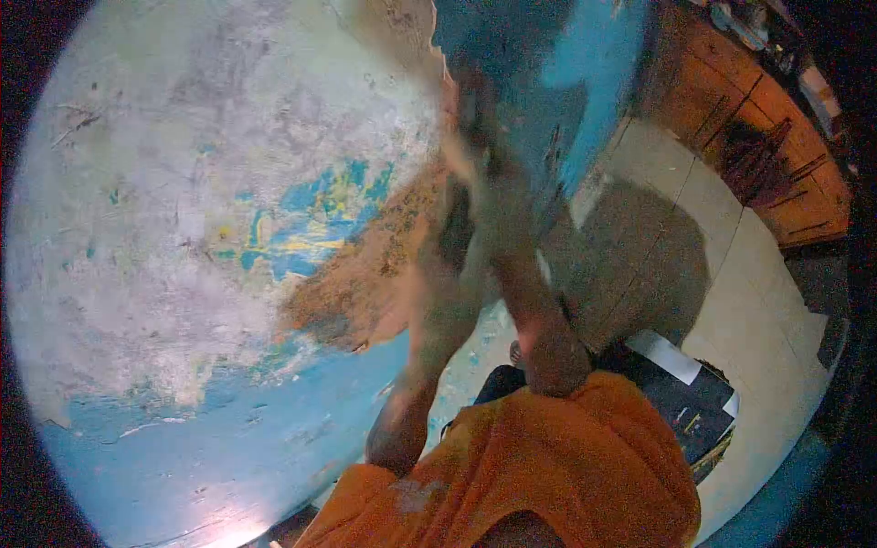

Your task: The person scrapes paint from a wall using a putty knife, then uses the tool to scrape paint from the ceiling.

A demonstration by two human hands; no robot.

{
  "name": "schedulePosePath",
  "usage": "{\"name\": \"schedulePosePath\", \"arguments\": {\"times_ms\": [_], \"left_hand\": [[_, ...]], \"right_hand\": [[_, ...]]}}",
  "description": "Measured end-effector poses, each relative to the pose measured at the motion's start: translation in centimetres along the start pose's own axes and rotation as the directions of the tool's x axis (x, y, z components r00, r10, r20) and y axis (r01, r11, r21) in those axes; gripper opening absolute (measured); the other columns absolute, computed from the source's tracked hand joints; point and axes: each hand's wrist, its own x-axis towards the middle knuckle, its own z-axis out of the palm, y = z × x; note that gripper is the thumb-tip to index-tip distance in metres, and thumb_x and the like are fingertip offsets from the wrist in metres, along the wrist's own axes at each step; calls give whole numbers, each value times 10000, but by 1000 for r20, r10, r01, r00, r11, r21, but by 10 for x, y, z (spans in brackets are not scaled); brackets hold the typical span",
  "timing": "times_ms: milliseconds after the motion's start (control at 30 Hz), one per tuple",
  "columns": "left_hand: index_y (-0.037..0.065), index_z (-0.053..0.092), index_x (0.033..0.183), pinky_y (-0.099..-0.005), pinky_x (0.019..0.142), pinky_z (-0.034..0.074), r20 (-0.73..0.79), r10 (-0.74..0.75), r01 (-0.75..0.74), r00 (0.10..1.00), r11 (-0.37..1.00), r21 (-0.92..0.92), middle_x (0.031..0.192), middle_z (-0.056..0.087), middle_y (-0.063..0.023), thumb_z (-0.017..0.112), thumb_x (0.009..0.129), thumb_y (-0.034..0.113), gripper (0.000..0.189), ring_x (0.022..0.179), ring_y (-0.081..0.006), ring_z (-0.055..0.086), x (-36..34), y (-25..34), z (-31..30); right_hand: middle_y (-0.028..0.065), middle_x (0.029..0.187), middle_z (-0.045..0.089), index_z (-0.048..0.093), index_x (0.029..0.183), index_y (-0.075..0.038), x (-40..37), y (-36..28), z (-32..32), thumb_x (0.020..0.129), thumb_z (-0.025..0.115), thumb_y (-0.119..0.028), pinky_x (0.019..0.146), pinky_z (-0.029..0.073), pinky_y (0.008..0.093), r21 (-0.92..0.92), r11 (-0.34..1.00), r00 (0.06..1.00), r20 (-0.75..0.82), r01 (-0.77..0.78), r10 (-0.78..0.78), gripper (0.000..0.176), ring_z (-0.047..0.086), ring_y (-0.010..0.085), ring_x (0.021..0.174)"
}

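Both hands are raised close together in front of a painted wall [164, 228], and both are smeared by motion. My left hand [452, 297] is nearest the lower right of a bare brown patch [365, 274], where the paint has come away. Slightly higher and to the right, my right hand [498, 205] overlaps the darker blue wall face [521, 64]. A dark, blurred strip lies between the hands, and I cannot tell whether they hold anything. The wall has whitish, scuffed paint above and light blue below, with blue and yellow flecks beside the patch.
An orange garment [548, 457] fills the lower middle. Beside it, on the pale tiled floor [767, 301], sits a black object [685, 402] with white pieces on top. A wooden piece of furniture [731, 119] stands at the upper right. My shadow falls across the floor.
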Motion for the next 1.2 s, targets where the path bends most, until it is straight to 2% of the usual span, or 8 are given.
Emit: {"name": "schedulePosePath", "arguments": {"times_ms": [367, 400, 633, 700, 900, 1000, 1167, 1200], "left_hand": [[-52, 252, 1268, -321, 863, 393, 167, -26, 31, 986, 999, -25, 1163, 465, -200, 495, 838, 100, 517, 1040, -224, 478, -2, 4, -9], [-59, 255, 1265, -324, 861, 393, 131, 32, -38, 991, 999, 40, 1152, 475, -197, 495, 842, 115, 516, 1025, -224, 488, -13, 1, 0], [-55, 340, 1194, -309, 722, 440, 193, -272, 274, 943, 962, 16, 999, 532, -173, 499, 850, 180, 446, 826, -181, 541, -17, -16, 1], [25, 440, 1130, -209, 381, 303, 38, -20, 19, 999, 999, 36, 611, 500, 12, 488, 872, 254, 348, 449, -42, 394, -15, -24, 8], [-48, 428, 1098, -370, 626, 453, 55, -148, 141, 988, 984, 113, 729, 594, -144, 524, 825, 200, 381, 675, -255, 585, -18, -22, 14], [-44, 448, 1047, -370, 644, 449, 113, -318, 311, 941, 947, 77, 754, 592, -160, 541, 811, 205, 356, 713, -242, 586, -27, 0, 16], [20, 403, 1199, -242, 551, 417, 6, -187, 185, 982, 975, 124, 825, 569, -92, 476, 871, 232, 397, 657, -97, 506, -29, -16, 13], [16, 391, 1208, -250, 594, 430, 65, -189, 179, 980, 973, 143, 885, 573, -102, 482, 870, 243, 418, 712, -113, 522, -25, -18, 11]], "right_hand": [[114, 930, 575, 500, 1089, -14, 14, -1, -11, 856, 487, -281, 697, 437, 291, -128, 980, 988, -62, -150, 143, 354, 538, 171, 760], [95, 919, 582, 500, 1102, -8, 4, 51, -36, 848, 515, -277, 727, 432, 281, -165, 795, 807, -10, -584, 590, 371, 530, 158, 806], [88, 942, 584, 469, 1168, -10, -9, 28, -18, 836, 544, -254, 750, 431, 270, -52, 994, 993, -73, -95, 91, 419, 524, 147, 842], [95, 1007, 563, 436, 1206, -13, -11, 12, -18, 829, 555, -236, 780, 418, 271, -41, 977, 978, -33, -210, 208, 454, 506, 144, 891], [95, 1132, 508, 326, 1296, -21, -5, 38, -24, 833, 538, -204, 834, 384, 283, -106, 994, 999, -41, -21, 17, 541, 474, 152, 968], [92, 1142, 504, 280, 1319, -25, -19, 8, -31, 837, 527, -202, 854, 374, 290, 54, 943, 944, 33, -329, 328, 570, 476, 151, 975], [86, 1139, 511, 374, 1280, -51, -7, 2, -13, 836, 536, -226, 689, 444, 252, -142, 990, 999, -38, 13, -19, 504, 532, 109, 787], [65, 1026, 562, 413, 1251, -55, -5, 6, -26, 834, 536, -235, 603, 442, 235, -214, 908, 915, 109, -359, 387, 471, 533, 91, 684]]}}
